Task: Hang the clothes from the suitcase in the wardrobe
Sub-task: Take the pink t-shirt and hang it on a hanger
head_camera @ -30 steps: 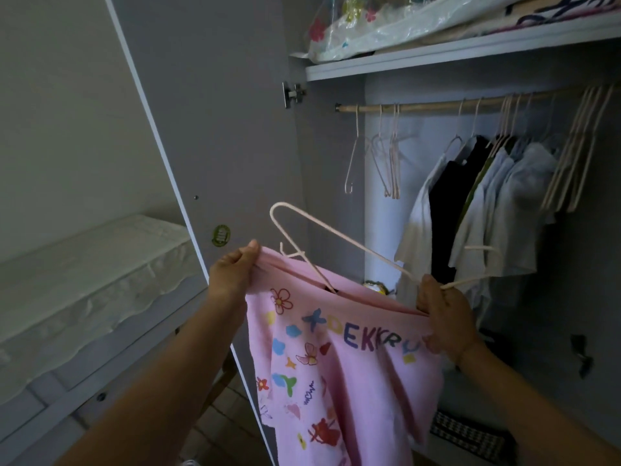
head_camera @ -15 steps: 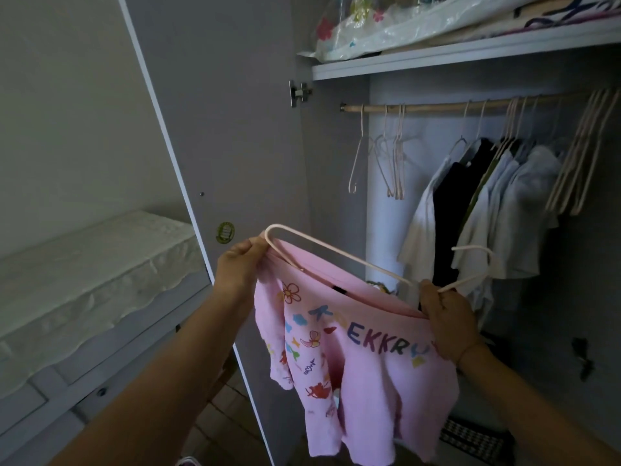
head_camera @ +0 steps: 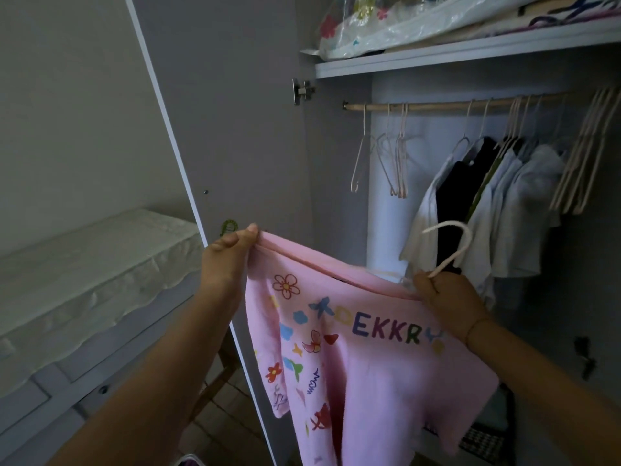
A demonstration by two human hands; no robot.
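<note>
"Pink top [head_camera: 369,364], where is it?"

"Out in front of the open wardrobe [head_camera: 336,183], stretched between my two hands. The printed front faces me and the rest hangs down."

"Start from the left, then."

"Far left is a bed [head_camera: 84,264] under a pale cover, then the wardrobe door [head_camera: 235,112], standing open. Just in front of the door, my left hand [head_camera: 228,264] pinches one upper corner of the cloth between thumb and fingers."

"And the right?"

"My right hand [head_camera: 450,297] has its fingers curled round the neck of a pale hanger [head_camera: 452,245], with the other end of the top's upper edge caught in the same grip. The hook rises above my knuckles, well below the rail. The hanger's arms are almost wholly hidden inside the cloth."

"What's behind?"

"A wooden rail [head_camera: 437,104] with a few empty hangers [head_camera: 393,163] at its left end, then hung clothes [head_camera: 504,213], white and dark. More bare hangers are at the far right. Above the rail, a shelf [head_camera: 470,57] carries bundles wrapped in clear plastic [head_camera: 403,25]."
</note>
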